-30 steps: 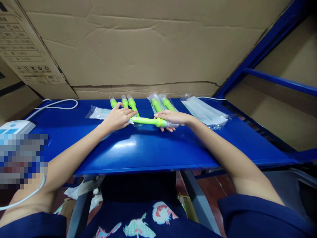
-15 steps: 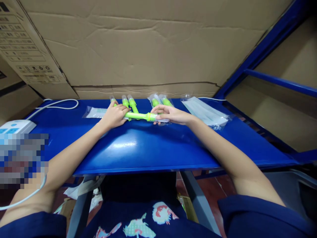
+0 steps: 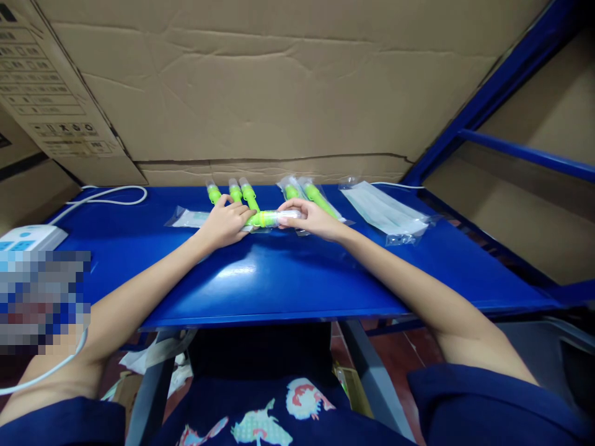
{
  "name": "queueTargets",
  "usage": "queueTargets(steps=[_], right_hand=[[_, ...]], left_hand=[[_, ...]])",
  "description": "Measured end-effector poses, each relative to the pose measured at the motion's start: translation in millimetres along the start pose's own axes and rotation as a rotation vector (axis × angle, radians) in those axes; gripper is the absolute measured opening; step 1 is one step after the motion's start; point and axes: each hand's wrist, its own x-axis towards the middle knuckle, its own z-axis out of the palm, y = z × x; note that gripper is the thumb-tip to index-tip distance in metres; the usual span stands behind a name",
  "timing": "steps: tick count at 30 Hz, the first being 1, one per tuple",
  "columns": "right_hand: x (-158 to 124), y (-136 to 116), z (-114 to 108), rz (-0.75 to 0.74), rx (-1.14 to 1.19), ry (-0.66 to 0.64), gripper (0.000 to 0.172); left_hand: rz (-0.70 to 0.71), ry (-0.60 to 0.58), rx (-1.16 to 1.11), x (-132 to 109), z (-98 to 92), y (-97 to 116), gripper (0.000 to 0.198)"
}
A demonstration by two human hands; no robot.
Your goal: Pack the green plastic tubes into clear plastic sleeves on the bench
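Between my hands a bright green light stick [image 3: 264,218] with a clear head lies roughly level above the blue table. My left hand [image 3: 227,222] is closed around its green handle, which it mostly hides. The fingers of my right hand [image 3: 309,218] are closed on the clear head. From under my left hand a flat clear packet [image 3: 190,218] with a white insert sticks out to the left. Just beyond that hand are several more green light sticks [image 3: 250,194]. Two others in clear bags [image 3: 320,197] lie behind my right hand.
On the right of the blue table [image 3: 279,279] lies a clear bag of pale face masks [image 3: 388,209]. A white power strip [image 3: 35,238] with a cable [image 3: 116,197] occupies the left side. Cardboard [image 3: 279,93] walls the back, and a blue metal frame [image 3: 525,152] stands at right.
My left hand has slid right along the light stick, covering more of its handle. The stick and the packet have shifted right, and my right hand has moved slightly left, gripping the clear head.
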Motion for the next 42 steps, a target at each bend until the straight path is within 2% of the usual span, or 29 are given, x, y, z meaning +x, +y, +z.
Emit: queueTargets(steps=[4,8,14,20,23,28,32,42], right_hand=[[-2.0,-1.8,-1.3,-0.079,-0.003,-0.057,0.044],[-4.0,-2.6,3.0,-0.088,-0.004,-0.086,0.044],[-8.0,-7.8,13.4,-0.169,-0.297,0.039,0.039],[-7.5,-4.4,15.3,-0.233,-0.157,0.020,0.047],[-6.1,-2.3,16.2,-0.263,-0.095,0.066,0.043],[-5.1,-4.5,18.4,-0.255,-0.161,0.151,0.039],[-4.8,-6.2,20.7,-0.286,-0.243,0.175,0.036],[-2.8,-2.2,19.9,-0.344,-0.312,0.117,0.042]], left_hand=[[-0.017,-0.006,0.018,-0.6,0.7,-2.1,0.039],[-0.015,-0.006,0.026,-1.0,3.0,-4.5,0.036],[0.009,0.006,0.041,-1.0,4.1,-3.4,0.034],[-0.063,0.062,0.059,-1.0,2.9,-2.8,0.035],[-0.088,0.089,0.060,-0.4,4.0,-3.9,0.033],[-0.102,0.152,0.066,1.6,5.7,-5.3,0.028],[-0.094,0.145,0.058,1.9,6.6,-3.4,0.025],[-0.115,0.097,0.029,-0.2,10.0,-3.9,0.024]])
